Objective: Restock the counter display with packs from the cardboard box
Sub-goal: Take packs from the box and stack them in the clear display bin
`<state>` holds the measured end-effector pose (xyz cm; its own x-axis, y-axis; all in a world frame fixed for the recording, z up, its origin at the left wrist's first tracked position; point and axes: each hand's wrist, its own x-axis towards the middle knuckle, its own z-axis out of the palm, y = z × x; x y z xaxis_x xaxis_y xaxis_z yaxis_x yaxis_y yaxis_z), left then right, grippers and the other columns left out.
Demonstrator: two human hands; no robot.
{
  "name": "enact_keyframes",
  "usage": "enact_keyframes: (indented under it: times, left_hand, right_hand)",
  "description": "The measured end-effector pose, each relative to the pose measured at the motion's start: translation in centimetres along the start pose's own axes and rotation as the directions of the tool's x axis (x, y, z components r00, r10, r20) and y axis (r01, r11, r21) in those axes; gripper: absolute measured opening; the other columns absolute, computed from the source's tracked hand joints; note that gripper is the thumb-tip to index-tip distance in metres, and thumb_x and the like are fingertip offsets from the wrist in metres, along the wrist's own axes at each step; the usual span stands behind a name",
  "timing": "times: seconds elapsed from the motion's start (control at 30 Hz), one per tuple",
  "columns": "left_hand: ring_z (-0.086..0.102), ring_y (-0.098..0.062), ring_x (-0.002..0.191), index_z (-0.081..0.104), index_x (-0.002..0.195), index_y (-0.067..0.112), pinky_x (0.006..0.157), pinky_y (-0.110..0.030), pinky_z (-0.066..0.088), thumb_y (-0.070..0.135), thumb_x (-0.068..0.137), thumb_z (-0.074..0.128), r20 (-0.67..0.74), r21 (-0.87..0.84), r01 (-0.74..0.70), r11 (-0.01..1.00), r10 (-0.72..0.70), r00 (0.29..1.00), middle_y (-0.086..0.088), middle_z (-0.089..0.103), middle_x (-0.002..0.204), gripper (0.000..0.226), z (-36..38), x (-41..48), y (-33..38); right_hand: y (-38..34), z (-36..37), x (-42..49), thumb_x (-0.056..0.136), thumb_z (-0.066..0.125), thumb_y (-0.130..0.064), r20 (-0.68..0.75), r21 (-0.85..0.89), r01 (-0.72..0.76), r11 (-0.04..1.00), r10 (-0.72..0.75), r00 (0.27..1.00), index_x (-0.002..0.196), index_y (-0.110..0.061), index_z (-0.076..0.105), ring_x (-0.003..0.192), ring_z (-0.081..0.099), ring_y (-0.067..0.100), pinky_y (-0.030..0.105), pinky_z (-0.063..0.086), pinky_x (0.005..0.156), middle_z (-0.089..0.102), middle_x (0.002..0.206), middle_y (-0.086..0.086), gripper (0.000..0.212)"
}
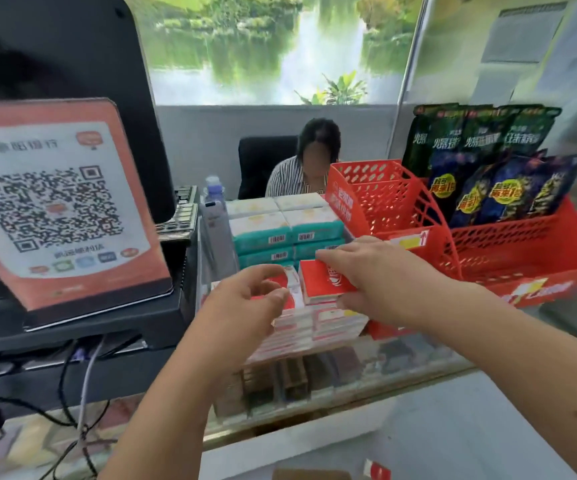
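Head view. My right hand (359,271) holds a red pack (325,284) from above, fingers along its far edge and thumb under the near edge, just over the stack of red-and-white packs (318,327) on the glass bench (418,351). My left hand (245,303) sits at the left column of the stack, fingers curled loosely with thumb and forefinger close together; a red pack top shows between them, but whether I actually grip it I cannot tell.

The pack looks small, boxy and stiff-sided, light enough for a fingertip pinch. The wrapper seems glossy, so probably slick. Best hold, I judge: across the short sides, thumb opposite fingers, not on the flat face. The corners could dent if squeezed hard. The stack is tall and narrow and a nudge might shift a column.

Behind the stack are teal tissue packs (280,233); to the right a red basket rack (487,258) with dark snack bags (487,168). A QR stand (58,202) is at left. A tan edge at the bottom (311,474) may be the cardboard box, but it's too cropped to confirm.
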<state>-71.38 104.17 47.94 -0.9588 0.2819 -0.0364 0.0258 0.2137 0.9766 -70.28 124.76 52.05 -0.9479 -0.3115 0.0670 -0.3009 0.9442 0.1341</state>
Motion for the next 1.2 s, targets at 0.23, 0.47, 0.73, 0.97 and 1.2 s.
enact_keyframes:
  times: [0.23,0.47,0.73,0.97,1.2]
  left_hand:
    - [0.07,-0.013,0.088,0.064,0.119,0.036,0.079,-0.046,0.059,0.03,0.092,0.064,-0.096,0.118,0.069,0.991,-0.058,0.994,0.015,0.07,0.099,0.028,2.4,3.0,1.7]
    - [0.068,-0.011,0.094,0.064,0.119,0.035,0.082,-0.042,0.059,0.031,0.091,0.065,-0.143,0.144,0.087,0.986,-0.066,0.988,0.015,0.07,0.099,0.028,3.6,5.6,1.1]
    - [0.066,-0.008,0.097,0.065,0.118,0.036,0.083,-0.039,0.058,0.032,0.092,0.063,-0.147,0.128,0.063,0.99,-0.044,0.988,0.018,0.07,0.1,0.026,3.6,6.0,0.1]
    - [0.07,-0.013,0.089,0.067,0.114,0.035,0.077,-0.039,0.06,0.03,0.092,0.064,-0.088,0.061,-0.001,0.998,0.006,0.996,0.018,0.071,0.092,0.023,3.1,4.7,0.3]
    - [0.068,-0.012,0.093,0.068,0.103,0.039,0.076,-0.035,0.061,0.026,0.092,0.065,0.047,0.009,-0.024,1.0,0.024,0.999,0.012,0.069,0.099,0.018,2.7,2.6,-0.4]
  right_hand:
    - [5.0,4.8,6.4,0.085,0.06,-0.022,0.145,-0.046,0.029,0.998,-0.022,0.989,0.122,-0.027,0.052,0.107,0.056,0.025,0.045,0.053,0.086,0.062,0.117,-0.002,0.039]
    - [5.9,8.2,8.4,0.089,0.06,-0.023,0.066,-0.003,0.091,0.996,-0.091,0.994,0.132,-0.026,0.048,0.117,0.051,0.027,0.045,0.048,0.093,0.058,0.127,0.001,0.045]
    - [6.1,9.2,8.2,0.091,0.055,-0.012,0.024,0.055,0.008,0.998,-0.01,1.0,0.124,-0.026,0.055,0.111,0.048,0.025,0.036,0.049,0.077,0.053,0.117,0.002,0.036]
    - [5.0,8.2,7.7,0.09,0.054,-0.01,0.034,0.136,-0.022,0.99,0.018,0.999,0.124,-0.029,0.061,0.114,0.049,0.025,0.043,0.052,0.092,0.057,0.116,0.0,0.039]
    - [1.6,5.6,2.4,0.093,0.058,-0.02,-0.109,0.224,-0.102,0.969,0.128,0.986,0.121,-0.024,0.065,0.115,0.051,0.023,0.044,0.052,0.092,0.061,0.119,0.001,0.029]
